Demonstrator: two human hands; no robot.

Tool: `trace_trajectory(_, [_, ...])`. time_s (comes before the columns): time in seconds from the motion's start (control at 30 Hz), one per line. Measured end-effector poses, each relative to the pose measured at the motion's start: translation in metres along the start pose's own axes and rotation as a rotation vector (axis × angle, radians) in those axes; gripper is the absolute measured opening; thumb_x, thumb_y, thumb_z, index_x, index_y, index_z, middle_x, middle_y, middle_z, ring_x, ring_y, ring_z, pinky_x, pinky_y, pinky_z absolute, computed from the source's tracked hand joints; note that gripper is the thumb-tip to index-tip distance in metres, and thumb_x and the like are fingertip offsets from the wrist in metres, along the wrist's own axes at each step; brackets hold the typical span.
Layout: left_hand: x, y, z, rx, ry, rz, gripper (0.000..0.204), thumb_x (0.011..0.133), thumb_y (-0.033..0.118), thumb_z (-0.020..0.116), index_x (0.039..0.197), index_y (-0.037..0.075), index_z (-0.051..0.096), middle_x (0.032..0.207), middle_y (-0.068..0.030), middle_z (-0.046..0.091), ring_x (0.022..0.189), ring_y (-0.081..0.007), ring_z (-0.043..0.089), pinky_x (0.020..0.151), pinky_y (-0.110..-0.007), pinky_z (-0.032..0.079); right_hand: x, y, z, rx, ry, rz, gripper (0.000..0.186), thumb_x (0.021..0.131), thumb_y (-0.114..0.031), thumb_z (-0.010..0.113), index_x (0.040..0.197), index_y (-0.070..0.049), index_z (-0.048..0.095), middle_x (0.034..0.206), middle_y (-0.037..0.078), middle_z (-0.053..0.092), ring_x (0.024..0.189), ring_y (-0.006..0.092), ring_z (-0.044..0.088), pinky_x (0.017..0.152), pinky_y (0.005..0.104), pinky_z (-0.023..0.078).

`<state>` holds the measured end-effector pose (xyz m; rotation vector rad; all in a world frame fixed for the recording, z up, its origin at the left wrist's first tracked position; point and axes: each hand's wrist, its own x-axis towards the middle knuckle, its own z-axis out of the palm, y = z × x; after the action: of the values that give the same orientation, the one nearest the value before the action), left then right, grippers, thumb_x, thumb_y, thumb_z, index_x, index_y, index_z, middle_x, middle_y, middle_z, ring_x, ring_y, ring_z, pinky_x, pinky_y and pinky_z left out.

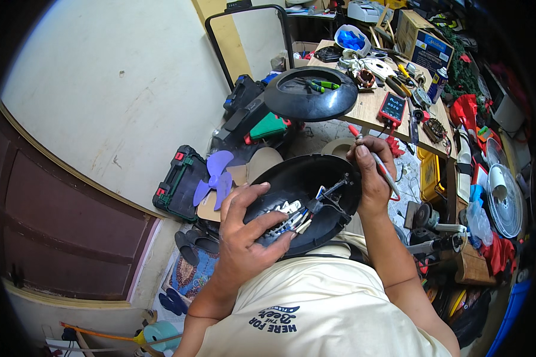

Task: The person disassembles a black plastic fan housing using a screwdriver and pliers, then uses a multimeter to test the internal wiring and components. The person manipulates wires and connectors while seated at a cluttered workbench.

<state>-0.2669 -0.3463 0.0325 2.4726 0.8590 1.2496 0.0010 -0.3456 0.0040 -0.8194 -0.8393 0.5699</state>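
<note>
The left hand (244, 238) grips the black shell (307, 199), fingers pressed on its wires (292, 217). The right hand (372, 172) pinches a red probe (372, 156) just past the rim. Beyond the fingertips sit a purple fan blade (215, 177) and a cluttered table (369, 107).

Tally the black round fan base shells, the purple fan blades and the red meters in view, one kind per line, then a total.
Black round base shells: 2, one held by the left hand and right hand, one on the table.
Purple fan blades: 1.
Red meters: 1.
Total: 4
</note>
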Motion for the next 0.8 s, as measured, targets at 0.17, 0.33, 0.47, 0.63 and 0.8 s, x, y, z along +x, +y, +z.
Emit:
trace_trajectory(0.17, [-0.001, 0.002, 0.002, -0.022, 0.038, -0.047, 0.025, 0.075, 0.018, 0.092, 0.098, 0.01, 0.084, 0.137, -0.0161, 0.067, 0.131, -0.0443, 0.057, 0.112, -0.055, 0.046, -0.001, 0.002, -0.003, 0.004, -0.04, -0.007, 0.022, 0.105, -0.021, 0.074, 0.118, -0.004, 0.069, 0.095, 0.003, 0.071, 0.088, 0.0092, 0.065, 0.082, 0.0245, 0.052])
trace_trajectory(0.33, [-0.001, 0.003, 0.003, -0.03, 0.067, -0.06, 0.017, 0.084, 0.015, 0.086, 0.095, 0.004, 0.082, 0.134, -0.0198, 0.069, 0.129, -0.0408, 0.06, 0.112, -0.05, 0.045, 0.0, -0.001, 0.001, 0.011, -0.034, 0.003, 0.022, 0.105, -0.019, 0.073, 0.119, -0.003, 0.068, 0.095, 0.002, 0.07, 0.089, 0.0092, 0.065, 0.083, 0.0254, 0.053])
trace_trajectory(0.47, [-0.001, 0.004, 0.005, -0.035, 0.078, -0.078, 0.016, 0.085, 0.014, 0.085, 0.094, 0.001, 0.082, 0.133, -0.021, 0.069, 0.128, -0.0384, 0.062, 0.111, -0.048, 0.046, -0.002, -0.026, -0.006, -0.323, -0.135, -0.203, 0.017, 0.1, -0.008, 0.074, 0.114, 0.0, 0.071, 0.093, 0.008, 0.072, 0.088, 0.0159, 0.07, 0.082, 0.03, 0.055])
trace_trajectory(0.63, [-0.001, 0.002, 0.005, -0.04, 0.073, -0.05, 0.017, 0.081, 0.014, 0.088, 0.096, 0.007, 0.084, 0.133, -0.0161, 0.07, 0.126, -0.0381, 0.06, 0.109, -0.049, 0.045, -0.02, -0.072, -0.032, -0.727, -0.26, -0.46, 0.013, 0.091, 0.002, 0.074, 0.103, 0.003, 0.073, 0.096, 0.017, 0.075, 0.086, 0.0295, 0.074, 0.081, 0.0368, 0.058])
trace_trajectory(0.8, [0.001, 0.002, 0.005, -0.038, 0.068, -0.05, 0.02, 0.078, 0.013, 0.089, 0.096, 0.008, 0.084, 0.136, -0.0163, 0.069, 0.126, -0.0381, 0.059, 0.109, -0.049, 0.045, -0.034, -0.103, -0.04, -0.466, -0.415, -0.278, 0.014, 0.089, -0.001, 0.073, 0.102, 0.005, 0.073, 0.097, 0.018, 0.077, 0.09, 0.0299, 0.077, 0.086, 0.0368, 0.06])
